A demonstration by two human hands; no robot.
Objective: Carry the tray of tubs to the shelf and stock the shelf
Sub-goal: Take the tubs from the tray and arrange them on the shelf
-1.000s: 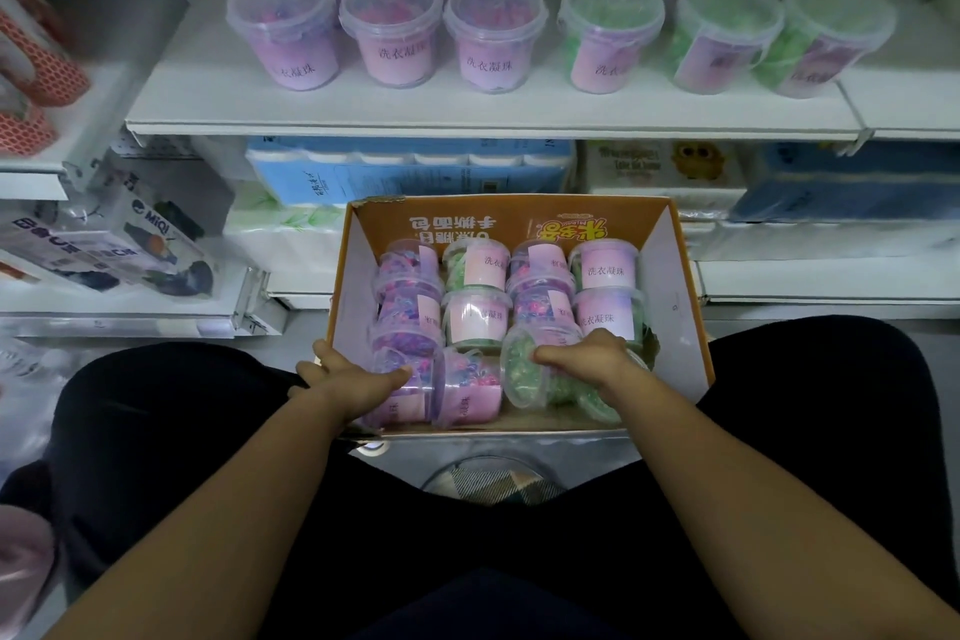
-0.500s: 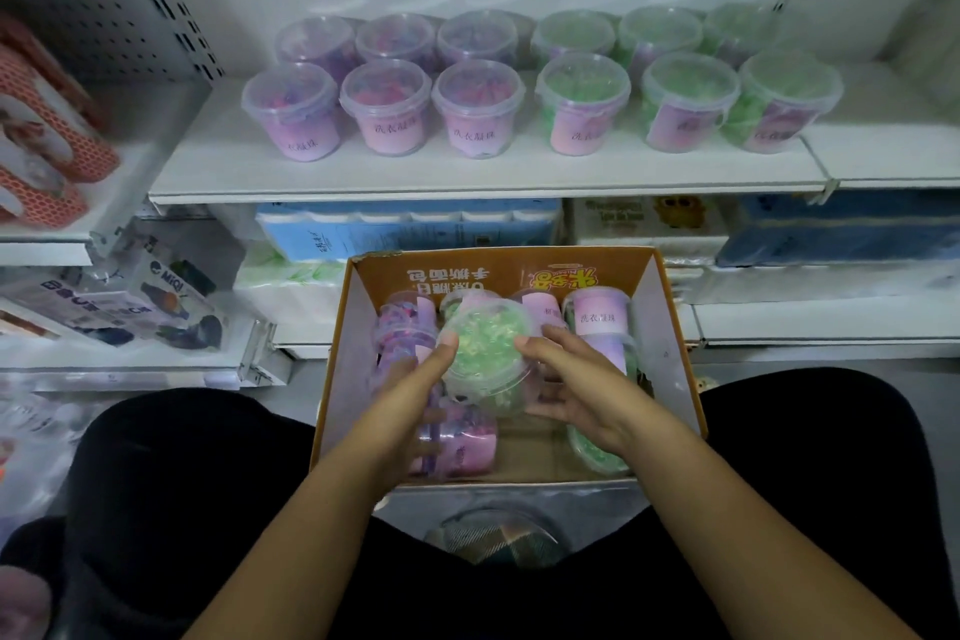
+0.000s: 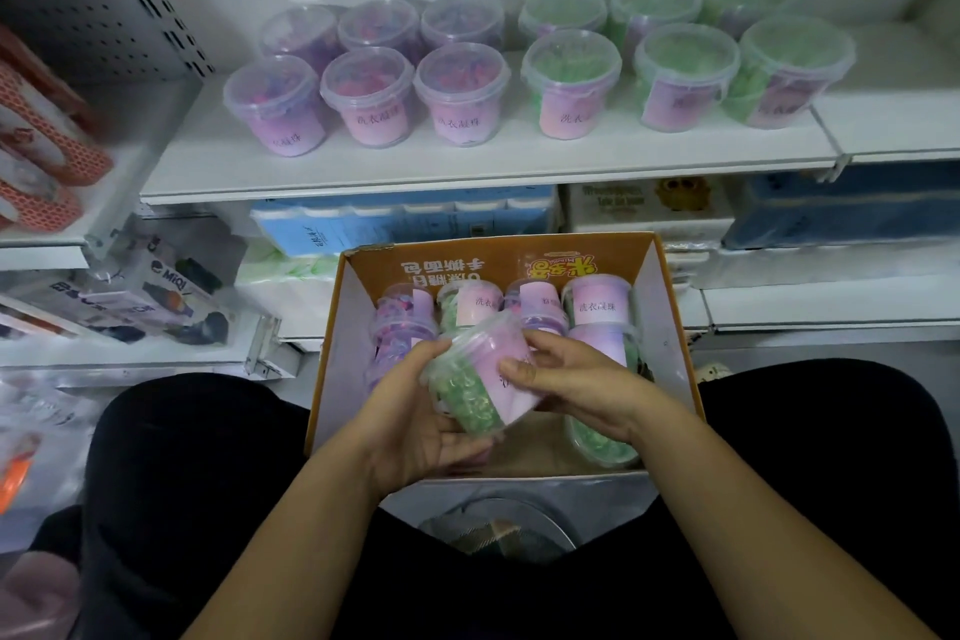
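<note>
Both hands are clamped on a single green tub (image 3: pixel 467 395), held just above the near end of the cardboard tray (image 3: pixel 670 327). The left hand (image 3: pixel 415 416) cups it from underneath and from the left, fingers curled round its side. The right hand (image 3: pixel 571 385) grips it from the right, with the thumb pressed on the pink label. The tub is tilted, with the label turned upward.

Just beyond the hands, the other tubs in the tray (image 3: pixel 597 301) are packed close together in rows (some with purple beads, some with green). One more green one (image 3: pixel 597 442) lies under the right wrist, against the tray's near wall.

Further beyond the hands and higher up is the white shelf (image 3: pixel 467 166), which holds two rows of tubs. The purple tubs (image 3: pixel 369 94) sit up and to the left of the hands, and the green shelf tubs (image 3: pixel 571 83) up and to the right. Between that shelf and the tray's far wall, blue packs (image 3: pixel 405 224) fill the lower shelf. The tray sits between the person's knees, and black trousers (image 3: pixel 197 457) flank both forearms.
</note>
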